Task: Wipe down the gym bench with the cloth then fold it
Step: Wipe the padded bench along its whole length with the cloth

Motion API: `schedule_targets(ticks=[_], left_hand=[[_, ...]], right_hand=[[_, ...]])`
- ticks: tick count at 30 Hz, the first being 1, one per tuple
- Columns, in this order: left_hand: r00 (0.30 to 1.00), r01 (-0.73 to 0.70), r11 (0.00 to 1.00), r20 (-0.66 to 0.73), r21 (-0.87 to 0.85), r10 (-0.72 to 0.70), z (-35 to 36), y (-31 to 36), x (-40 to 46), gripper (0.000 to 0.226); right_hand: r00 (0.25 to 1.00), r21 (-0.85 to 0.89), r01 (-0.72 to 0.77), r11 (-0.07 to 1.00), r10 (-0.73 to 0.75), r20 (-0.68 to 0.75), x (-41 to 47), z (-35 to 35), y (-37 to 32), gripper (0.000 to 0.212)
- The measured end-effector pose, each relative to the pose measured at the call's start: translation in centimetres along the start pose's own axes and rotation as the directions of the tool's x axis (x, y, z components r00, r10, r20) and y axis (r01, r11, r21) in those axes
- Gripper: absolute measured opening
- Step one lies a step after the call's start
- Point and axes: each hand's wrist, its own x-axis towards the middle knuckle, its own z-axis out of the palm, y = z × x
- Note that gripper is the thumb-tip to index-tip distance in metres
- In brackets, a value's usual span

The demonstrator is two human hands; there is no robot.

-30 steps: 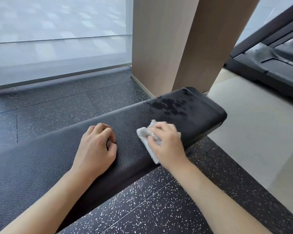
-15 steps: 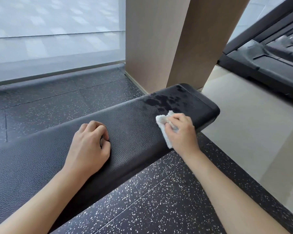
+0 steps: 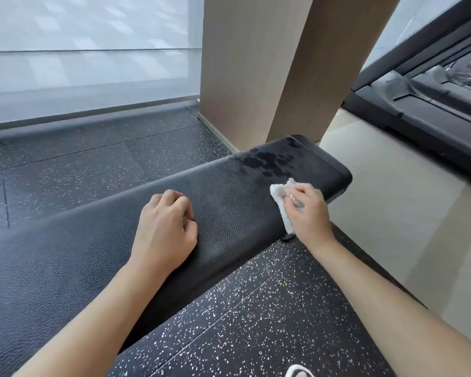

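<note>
Right hand [image 3: 309,210] slid cloth [image 3: 280,198] toward bench [image 3: 229,202] end.

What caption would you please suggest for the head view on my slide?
Right hand wipes the bench with a cloth near wet patches; left hand rests on the pad.

Both forearms [image 3: 378,289] are bare from the wrist to the lower edge of the picture, and no sleeve is visible on either of them. The left hand [image 3: 163,229] and the right hand [image 3: 307,210] wear no gloves. No watch, bracelet or ring is visible. The fingernails look short and plain.
</note>
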Motion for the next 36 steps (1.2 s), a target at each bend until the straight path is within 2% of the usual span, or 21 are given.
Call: schedule_targets(ticks=[3,6,8,10,14,18,20,22,26,28,30,33,36], left_hand=[[1.0,-0.002,1.0,-0.01,-0.001,0.002,0.1,-0.2,0.0,0.009],[1.0,0.002,1.0,-0.006,-0.019,-0.002,0.1,-0.4,0.0,0.008],[1.0,0.011,0.999,-0.006,-0.039,-0.011,0.0,-0.4,-0.1,0.007],[1.0,0.011,0.999,-0.002,-0.048,-0.011,-0.3,-0.4,-0.3,0.006],[1.0,0.004,0.999,0.015,-0.052,-0.004,-0.7,-0.4,-0.4,0.004],[1.0,0.014,0.999,0.023,-0.033,-0.013,-0.6,-0.2,-0.1,0.005],[0.999,0.033,0.999,0.029,-0.024,-0.032,-0.6,-0.1,-0.1,0.008],[0.999,0.042,0.999,0.026,-0.021,-0.042,-0.5,-0.1,0.0,0.01],[0.999,0.043,0.999,0.012,-0.028,-0.042,-0.2,-0.2,-0.2,0.015],[1.0,0.028,1.0,0.003,-0.001,-0.028,-0.1,-0.1,-0.2,0.017],[1.0,0.018,0.999,-0.008,0.031,-0.017,-0.1,0.0,-0.3,0.02],[1.0,-0.003,0.999,-0.015,0.049,0.003,0.1,0.4,-0.3,0.02],[1.0,0.001,0.999,-0.031,0.054,0.0,0.1,0.7,-0.1,0.023]], right_hand=[[0.991,0.008,0.128,0.992,-0.129,0.044,-3.1,2.6,-4.5,0.018],[0.926,0.135,0.301,0.944,-0.323,0.196,-7.2,4.6,-8.5,0.019],[0.883,0.192,0.343,0.919,-0.386,0.267,-7.5,4.2,-8.5,0.02],[0.897,0.148,0.299,0.943,-0.331,0.292,-6.2,2.5,-7.0,0.02],[0.975,-0.037,0.085,0.996,-0.076,0.208,-2.4,-0.7,-3.5,0.02],[0.991,-0.089,0.017,0.996,-0.004,0.136,-1.9,0.7,-4.2,0.018],[0.989,-0.066,0.065,0.996,-0.055,0.139,-3.4,2.0,-5.7,0.019],[0.967,0.002,0.178,0.984,-0.175,0.185,-5.0,3.3,-7.1,0.021],[0.857,0.161,0.363,0.918,-0.397,0.33,-5.8,3.9,-7.8,0.022],[0.818,0.183,0.417,0.891,-0.455,0.352,-4.1,3.3,-6.1,0.021],[0.852,0.158,0.381,0.911,-0.412,0.323,-1.3,2.6,-3.7,0.02],[0.931,0.109,0.244,0.964,-0.264,0.253,3.4,2.0,-0.4,0.021],[0.944,0.043,0.204,0.978,-0.208,0.256,5.7,2.9,0.1,0.019]])
